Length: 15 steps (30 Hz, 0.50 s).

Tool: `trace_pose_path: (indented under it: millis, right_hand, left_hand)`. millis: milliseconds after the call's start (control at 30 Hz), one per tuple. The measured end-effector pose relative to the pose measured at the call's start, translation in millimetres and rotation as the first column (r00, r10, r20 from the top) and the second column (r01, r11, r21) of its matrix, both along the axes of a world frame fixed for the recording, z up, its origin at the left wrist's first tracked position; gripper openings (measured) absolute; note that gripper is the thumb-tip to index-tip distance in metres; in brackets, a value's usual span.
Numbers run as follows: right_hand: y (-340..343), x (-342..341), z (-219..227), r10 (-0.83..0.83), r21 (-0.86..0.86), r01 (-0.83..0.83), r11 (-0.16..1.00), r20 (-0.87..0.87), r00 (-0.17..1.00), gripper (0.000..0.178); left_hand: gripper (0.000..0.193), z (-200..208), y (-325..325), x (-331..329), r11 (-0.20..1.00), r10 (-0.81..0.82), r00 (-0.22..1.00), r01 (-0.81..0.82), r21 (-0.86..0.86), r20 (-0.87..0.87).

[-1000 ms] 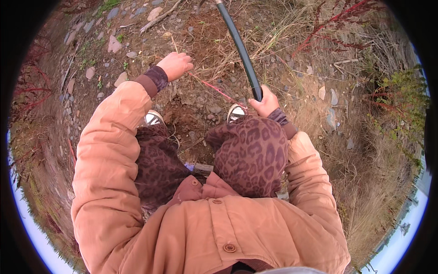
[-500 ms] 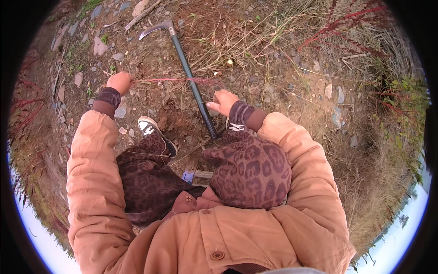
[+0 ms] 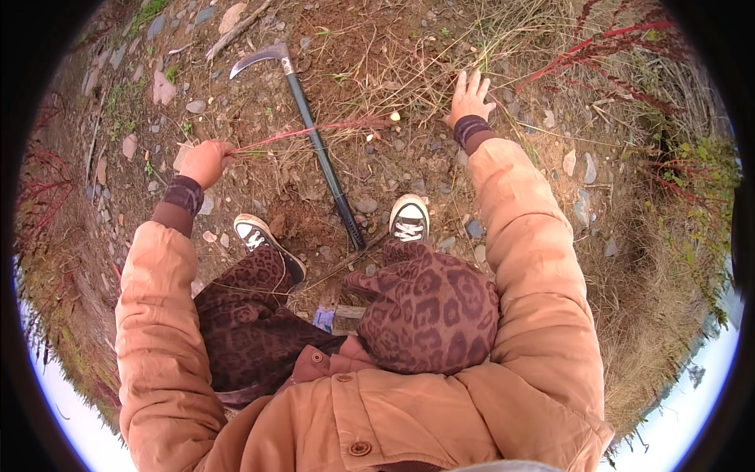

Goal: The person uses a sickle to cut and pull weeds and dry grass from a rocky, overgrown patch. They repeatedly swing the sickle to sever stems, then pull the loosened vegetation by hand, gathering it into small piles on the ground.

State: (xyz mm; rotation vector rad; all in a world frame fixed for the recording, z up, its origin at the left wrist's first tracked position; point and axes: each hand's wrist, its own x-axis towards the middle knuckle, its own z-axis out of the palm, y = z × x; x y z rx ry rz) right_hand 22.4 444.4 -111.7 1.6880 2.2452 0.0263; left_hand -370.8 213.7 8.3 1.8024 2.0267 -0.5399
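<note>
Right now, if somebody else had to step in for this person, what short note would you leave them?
Left hand: shut on a red stem, pulled out across the ground.
Right hand: open, fingers spread, reaching into the dry grass; it holds nothing.
Sickle: lying loose on the dirt between the two hands, curved blade at the far end, handle end near the shoes. The red stem crosses over its handle.
Done: one stem is in the left hand's grip.
Left: more red stems stand at the far right, untouched; the sickle would need picking up.

We reach both arms forward: our left hand [image 3: 206, 161] closed in a fist at far left, our right hand [image 3: 469, 97] spread open, palm down, farther right
</note>
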Motion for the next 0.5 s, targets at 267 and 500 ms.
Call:
trace_pose_path:
  millis: [267,500]
  right_hand:
    - [36.9,2.0,-14.4,0.003,-0.142,-0.01,0.99,-0.046,0.999,0.115]
    - [58.3,3.3,-48.2,0.075,0.088,-0.075,0.993,0.006,0.997,0.039]
  left_hand:
    - [0.016,10.0,-3.4,13.7,0.999,-0.023,1.0,0.023,0.035,0.009]
    - [0.013,18.5,-2.2,26.6,0.997,-0.033,0.999,0.034,0.063,-0.029]
